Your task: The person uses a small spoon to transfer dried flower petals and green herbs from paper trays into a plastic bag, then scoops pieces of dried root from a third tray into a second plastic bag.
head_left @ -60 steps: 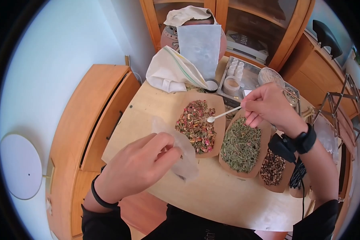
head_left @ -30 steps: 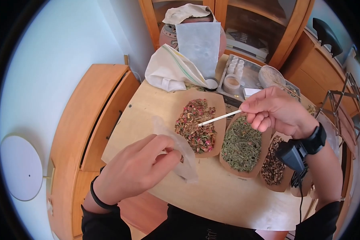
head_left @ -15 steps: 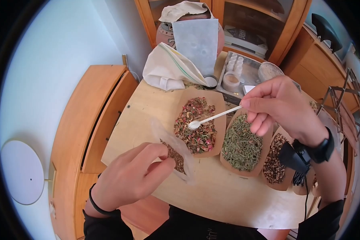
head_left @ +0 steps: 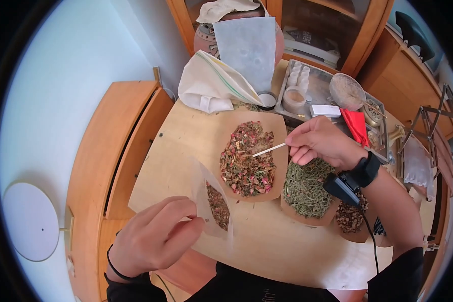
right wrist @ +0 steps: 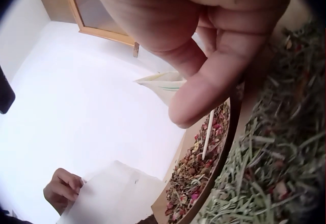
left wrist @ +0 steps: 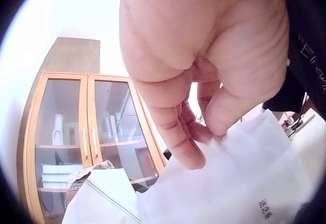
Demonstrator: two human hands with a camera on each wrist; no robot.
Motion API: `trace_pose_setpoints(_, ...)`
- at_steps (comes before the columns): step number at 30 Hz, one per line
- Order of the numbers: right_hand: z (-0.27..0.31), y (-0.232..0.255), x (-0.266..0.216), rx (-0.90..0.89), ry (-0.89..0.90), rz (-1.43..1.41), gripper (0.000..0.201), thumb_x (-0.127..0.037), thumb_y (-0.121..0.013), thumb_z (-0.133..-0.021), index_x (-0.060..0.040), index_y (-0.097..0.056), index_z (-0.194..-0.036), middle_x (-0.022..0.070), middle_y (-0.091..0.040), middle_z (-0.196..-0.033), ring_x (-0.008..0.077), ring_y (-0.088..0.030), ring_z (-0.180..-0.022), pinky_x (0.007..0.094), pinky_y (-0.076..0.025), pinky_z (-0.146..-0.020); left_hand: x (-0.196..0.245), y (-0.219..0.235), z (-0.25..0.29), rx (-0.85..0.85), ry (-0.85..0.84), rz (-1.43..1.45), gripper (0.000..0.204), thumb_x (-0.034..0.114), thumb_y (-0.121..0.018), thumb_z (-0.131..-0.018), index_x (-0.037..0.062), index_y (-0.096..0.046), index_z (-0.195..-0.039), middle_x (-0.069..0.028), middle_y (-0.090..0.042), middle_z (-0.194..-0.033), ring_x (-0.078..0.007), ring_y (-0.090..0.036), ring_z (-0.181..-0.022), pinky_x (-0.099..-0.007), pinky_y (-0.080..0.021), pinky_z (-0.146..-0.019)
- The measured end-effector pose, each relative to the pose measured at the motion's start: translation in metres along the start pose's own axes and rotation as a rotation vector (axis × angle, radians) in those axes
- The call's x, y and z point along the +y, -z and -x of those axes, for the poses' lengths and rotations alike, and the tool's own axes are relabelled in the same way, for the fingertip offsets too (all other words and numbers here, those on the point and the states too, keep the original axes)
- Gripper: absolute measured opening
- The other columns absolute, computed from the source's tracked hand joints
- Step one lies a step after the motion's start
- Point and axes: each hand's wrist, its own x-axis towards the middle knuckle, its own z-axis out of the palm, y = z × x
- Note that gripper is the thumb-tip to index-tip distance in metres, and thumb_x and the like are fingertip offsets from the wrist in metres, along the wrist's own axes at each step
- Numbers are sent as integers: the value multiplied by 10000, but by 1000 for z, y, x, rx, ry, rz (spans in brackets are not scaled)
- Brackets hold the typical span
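In the head view, my left hand [head_left: 156,231] pinches the edge of a translucent white bag [head_left: 202,201] between thumb and fingers. Brown dried herb bits [head_left: 217,205] show in the bag's gaping mouth. Small dark print marks the bag [left wrist: 254,168] in the left wrist view. Between thumb and fingertips of my right hand [head_left: 319,143] is the handle of a thin white spoon [head_left: 271,149]. Its far end dips into a dried flower mix [head_left: 246,168] with pink buds, so the bowl is hidden. That mix lies in a brown paper tray [head_left: 281,128].
Right of it stand trays of green dried herb [head_left: 307,194] and brown chunks [head_left: 350,217]. Behind are a cream cloth bag [head_left: 206,85], a metal tray [head_left: 312,75] with small bottles and a jar, and a red pouch [head_left: 355,126]. An open wooden drawer [head_left: 146,146] borders the table's left.
The spoon's bowl, in sight half a second ago, is now down in the flower mix. My left hand and the bag have shifted a little down and left, showing more herbs inside.
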Motion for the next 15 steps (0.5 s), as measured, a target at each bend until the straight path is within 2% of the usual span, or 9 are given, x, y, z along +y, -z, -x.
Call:
trace_pose_setpoints(2,-4,-2,3,-44,-22,-42,165,-26,-642,-849,125,-620,-914,179,-660,-756,197,-682,-616,261,-591,-535,0,0,0,-1,10,-6,128,-48,-627,-616,7,-635,-731,-118,-599,-836,-244,-654,-736,-305,-562,-619)
trace_pose_setpoints(4,-5,-3,4,-47,-74,-60,142,-87,-651,-879,51,-656,-909,118,-680,-734,132,-668,-580,206,-567,-532,-5,1,1,-10,-22,-1,135,-43,-644,-641,-3,-623,-768,-117,-582,-873,-244,-642,-747,-301,-547,-599)
trace_pose_setpoints(10,-4,3,5,-53,-111,-96,140,-95,-646,-886,39,-653,-926,94,-679,-732,110,-661,-582,187,-557,-538,-7,2,0,-30,-68,-4,161,-24,-662,-665,-9,-611,-817,-110,-560,-921,-240,-626,-774,-294,-531,-593)
trace_pose_setpoints(12,-3,9,5,-69,-109,-114,156,-88,-657,-873,54,-644,-934,99,-672,-753,126,-667,-619,196,-565,-561,-5,1,-3,-24,-77,-8,166,-21,-661,-666,-7,-610,-823,-107,-558,-923,-237,-624,-778,-292,-530,-597)
trace_pose_setpoints(15,3,15,3,-72,-105,-132,172,-85,-664,-865,63,-641,-950,100,-667,-775,137,-670,-654,202,-571,-581,-1,-1,-8,8,-26,26,154,-76,-610,-617,1,-623,-750,-114,-590,-840,-254,-654,-742,-312,-561,-614)
